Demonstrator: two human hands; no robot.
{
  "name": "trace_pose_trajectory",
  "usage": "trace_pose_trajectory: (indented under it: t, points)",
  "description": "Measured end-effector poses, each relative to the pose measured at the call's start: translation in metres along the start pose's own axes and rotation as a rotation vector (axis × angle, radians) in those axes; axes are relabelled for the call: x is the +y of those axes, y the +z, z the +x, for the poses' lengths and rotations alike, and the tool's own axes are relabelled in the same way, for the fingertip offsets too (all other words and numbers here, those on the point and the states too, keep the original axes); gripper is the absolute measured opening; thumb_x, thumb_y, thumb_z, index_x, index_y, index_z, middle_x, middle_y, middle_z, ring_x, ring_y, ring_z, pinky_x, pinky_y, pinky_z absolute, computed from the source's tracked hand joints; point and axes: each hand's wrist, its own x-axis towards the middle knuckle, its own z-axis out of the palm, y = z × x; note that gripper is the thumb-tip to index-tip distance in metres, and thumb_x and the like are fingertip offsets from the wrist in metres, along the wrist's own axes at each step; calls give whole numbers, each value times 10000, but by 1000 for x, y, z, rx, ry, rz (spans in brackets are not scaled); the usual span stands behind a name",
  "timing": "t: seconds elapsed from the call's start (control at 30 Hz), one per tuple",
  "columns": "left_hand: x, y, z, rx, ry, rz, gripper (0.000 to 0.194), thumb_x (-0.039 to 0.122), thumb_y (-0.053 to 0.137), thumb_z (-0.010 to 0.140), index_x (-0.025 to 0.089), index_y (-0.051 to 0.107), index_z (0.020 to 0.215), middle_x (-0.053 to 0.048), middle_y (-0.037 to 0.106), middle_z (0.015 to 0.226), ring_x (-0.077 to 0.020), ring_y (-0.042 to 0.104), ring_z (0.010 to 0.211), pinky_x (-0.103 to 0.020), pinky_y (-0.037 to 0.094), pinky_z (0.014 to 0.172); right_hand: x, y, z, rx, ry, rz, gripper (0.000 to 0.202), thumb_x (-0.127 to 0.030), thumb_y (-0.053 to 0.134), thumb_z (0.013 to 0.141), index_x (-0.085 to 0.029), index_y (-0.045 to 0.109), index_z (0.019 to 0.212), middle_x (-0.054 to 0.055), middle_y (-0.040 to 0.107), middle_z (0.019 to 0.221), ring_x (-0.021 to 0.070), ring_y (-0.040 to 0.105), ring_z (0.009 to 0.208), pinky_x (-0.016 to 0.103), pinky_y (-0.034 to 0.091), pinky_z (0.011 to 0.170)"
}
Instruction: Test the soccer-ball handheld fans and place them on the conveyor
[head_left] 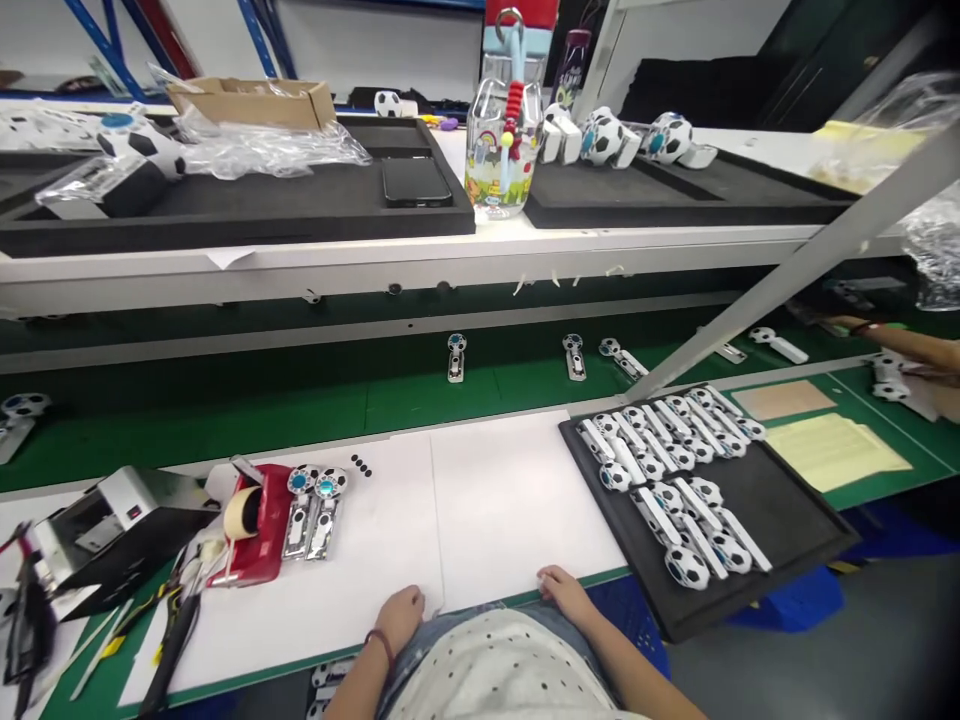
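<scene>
Left hand [399, 612] and right hand [564, 588] rest loosely curled and holding nothing on the near edge of the white sheet [420, 520]. The tape dispenser [251, 525] sits at ten o'clock, the black tray [780, 500] of football-topped gadgets [686, 567] at two.

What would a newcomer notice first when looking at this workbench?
Probably the black tray at the right, filled with rows of small football-patterned gadgets. Next, the clear bottle with cartoon prints standing on the upper shelf, and the red tape dispenser at the left. The left hand and right hand rest empty at the near edge of the white mat.
</scene>
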Motion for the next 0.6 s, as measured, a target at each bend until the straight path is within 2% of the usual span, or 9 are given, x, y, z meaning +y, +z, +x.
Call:
trace_pose_trajectory:
  t: [0.07,0.2,0.37,0.5,0.57,0.6]
  points:
    - [-5,1,5,-16,-23,-66,318,373,430,902,123,585,781,0,596,682,-133,582,681,-339,463,748,9,-1,-1,-16,3,-12,135,-208,497,881,-115,564,809,-37,550,632,89,527,563,267,460,649]
    - [-15,4,8,-27,-77,-221,314,385,431,904,116,581,843,9,591,669,-110,574,609,-298,491,661,19,-3,3,-26,-18,-52,175,-246,464,899,-121,551,811,-43,531,600,90,529,548,268,465,635]
    - [-22,10,7,8,-141,-392,302,379,428,907,118,573,863,14,585,659,-100,561,573,-275,487,617,26,-6,8,-30,-107,-153,151,-264,488,819,-147,565,763,-29,560,568,136,561,583,294,452,663]
    - [-28,16,4,58,-147,-493,272,336,415,916,121,560,830,24,568,630,-98,550,559,-270,475,618,37,-32,-13,14,-198,-265,122,-279,501,731,-215,589,676,-3,616,626,215,602,717,329,450,734]
    - [-30,19,2,81,-145,-530,229,262,401,917,129,545,797,31,563,606,-99,552,556,-258,464,620,44,-50,-34,77,-215,-339,127,-255,559,732,-216,570,611,9,616,671,212,595,756,344,451,768]
    - [-32,20,1,90,-145,-546,214,224,394,911,139,536,776,34,564,591,-101,557,553,-249,457,614,46,-59,-43,120,-212,-370,132,-261,577,759,-203,578,641,15,615,709,192,591,761,344,460,765]
